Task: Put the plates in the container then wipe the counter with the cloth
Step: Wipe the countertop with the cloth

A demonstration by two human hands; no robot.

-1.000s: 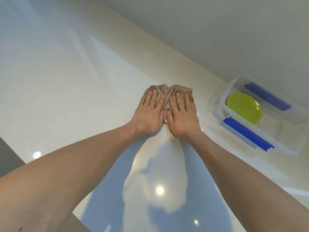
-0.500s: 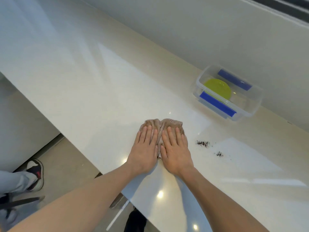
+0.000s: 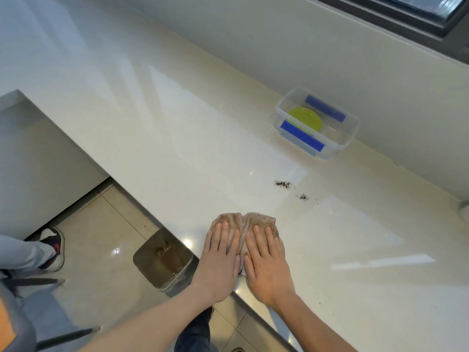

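A crumpled brown cloth (image 3: 241, 221) lies on the white counter (image 3: 177, 138) close to its front edge. My left hand (image 3: 220, 260) and my right hand (image 3: 266, 265) press flat on the cloth side by side, fingers straight. Dark specks stick to the cloth's far right part. A clear plastic container (image 3: 350, 138) with blue clips stands at the back by the wall, and a green plate (image 3: 305, 118) lies inside it. Two small patches of dark crumbs (image 3: 283, 184) sit on the counter between the cloth and the container.
A metal bin (image 3: 165, 260) stands on the tiled floor just below the counter edge. Another person's leg and shoe (image 3: 54, 246) are at the left. A window frame (image 3: 411, 11) runs above the wall at top right.
Both hands have dragged the cloth back toward the front edge of the counter, away from the container. The crumbs now lie beyond the cloth, and the floor and bin have come into view.
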